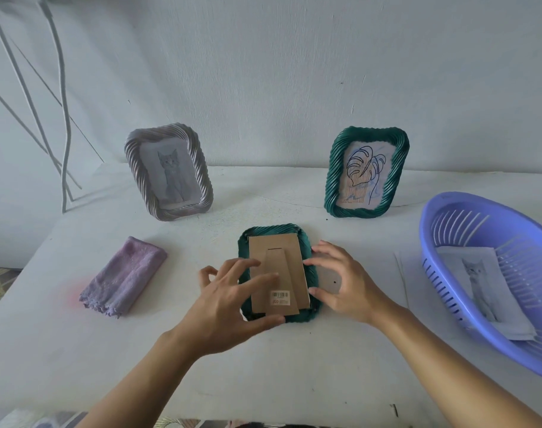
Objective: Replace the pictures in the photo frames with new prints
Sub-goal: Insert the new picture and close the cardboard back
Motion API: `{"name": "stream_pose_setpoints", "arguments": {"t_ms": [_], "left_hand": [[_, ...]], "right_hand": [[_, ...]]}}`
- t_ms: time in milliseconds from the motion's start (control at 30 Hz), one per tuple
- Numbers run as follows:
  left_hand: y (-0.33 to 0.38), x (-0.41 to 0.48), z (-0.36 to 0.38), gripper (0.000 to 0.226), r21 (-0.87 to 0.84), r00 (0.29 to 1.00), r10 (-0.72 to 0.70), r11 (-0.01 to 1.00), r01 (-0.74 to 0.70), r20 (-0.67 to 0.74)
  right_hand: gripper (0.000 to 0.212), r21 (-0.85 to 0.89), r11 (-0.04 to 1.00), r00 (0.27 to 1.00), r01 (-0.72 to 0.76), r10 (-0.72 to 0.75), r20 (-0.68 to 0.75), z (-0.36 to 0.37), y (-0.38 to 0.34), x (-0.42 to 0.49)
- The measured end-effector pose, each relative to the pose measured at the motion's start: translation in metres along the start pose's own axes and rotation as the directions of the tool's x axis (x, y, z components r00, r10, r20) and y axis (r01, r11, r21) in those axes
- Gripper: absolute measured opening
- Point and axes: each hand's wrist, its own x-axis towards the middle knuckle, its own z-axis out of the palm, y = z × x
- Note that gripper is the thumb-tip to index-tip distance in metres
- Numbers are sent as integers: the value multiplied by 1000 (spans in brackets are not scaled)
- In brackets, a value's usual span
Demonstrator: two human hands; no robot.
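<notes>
1. A green photo frame lies face-down at the middle of the white surface. Its long axis runs from the person toward the wall.
2. Its brown cardboard backing faces up. The easel stand lies flat on it, narrow end toward the wall and wide end, with a barcode sticker, toward the person.
3. The left hand lies across the backing's left side with fingers spread and nearly straight, its grip released. It covers the frame's left rim.
4. The right hand sits at the frame's right rim, fingertips touching the rim, its grip loose and grasping nothing.
5. Behind, near the wall, two frames stand upright: a pale grey frame on the left with a cat picture, and a second green frame on the right with a leaf line drawing.
6. A folded purple cloth lies left of the hands, well apart from the frame.
7. A blue plastic basket sits at the right, holding a cat print; a loose sheet lies just beside it.
8. Count: three frames, one cloth, one basket.
</notes>
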Motion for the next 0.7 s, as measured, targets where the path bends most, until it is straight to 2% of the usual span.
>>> {"name": "stream_pose_setpoints", "arguments": {"t_ms": [133,400,700], "left_hand": [[5,-2,7,74,28,999,29,999,-29,-20],[6,-6,21,64,47,994,-10,999,15,-113],[14,-9,26,61,-8,985,-55,998,55,-165]], "right_hand": [[49,-15,1000,1000,2,-2,3,1,-1,-5],[44,-5,999,999,-40,40,-21,3,-5,-7],[8,20,997,990,-76,78,-117,7,-10,-15]]}}
